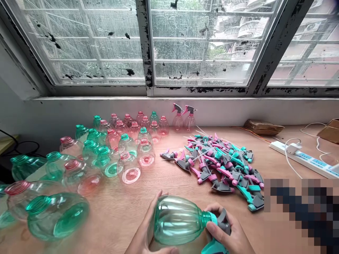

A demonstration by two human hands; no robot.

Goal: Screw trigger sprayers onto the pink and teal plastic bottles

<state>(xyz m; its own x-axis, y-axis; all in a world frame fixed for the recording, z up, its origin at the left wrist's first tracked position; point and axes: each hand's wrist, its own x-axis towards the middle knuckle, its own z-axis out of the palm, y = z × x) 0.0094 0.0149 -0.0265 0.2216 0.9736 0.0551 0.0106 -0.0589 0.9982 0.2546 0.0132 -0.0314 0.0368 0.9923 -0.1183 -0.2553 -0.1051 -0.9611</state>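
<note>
A clear green spray bottle [177, 220] lies sideways in front of me, above the table's near side. My left hand [148, 229] is wrapped round its base end. At the neck, my right hand [230, 229] grips the teal and grey trigger sprayer head [215, 245], with the thumb on its teal collar. The collar sits at the bottle's mouth; how tightly it is screwed on I cannot tell. To the right lies a heap of loose trigger sprayer heads [222, 162] in pink, teal and grey. Several open green and pink bottles [131, 167] stand on the left.
Two pink bottles with sprayers fitted [184, 118] stand against the wall below the window. A white power strip [304, 158] with a plug and cables lies at the right, near a brown package [263, 127]. A pixelated patch covers the lower right corner.
</note>
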